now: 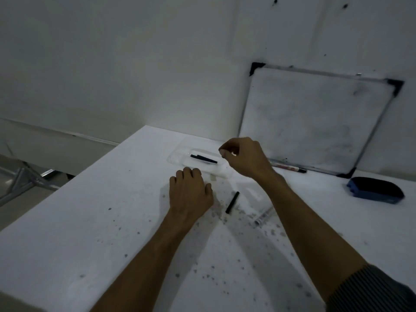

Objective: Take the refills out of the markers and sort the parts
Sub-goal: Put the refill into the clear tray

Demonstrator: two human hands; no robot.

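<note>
A clear barrel [263, 218] and a loose refill [232, 202] lie on the stained table [90, 221] near of the tray [177, 158]. The refill's long axis points toward the tray, and it lies just right of the nearer left hand [191, 192], which rests knuckles-up at the tray's near edge, its grasp hidden. Black refills [203, 158] lie in the tray, and the right hand [245, 156] hovers over its right end, fingers curled, thumb and forefinger almost meeting, with nothing discernible between. Beyond it, a marker [290, 168] below the whiteboard [315, 122] bears an unreadable label.
</note>
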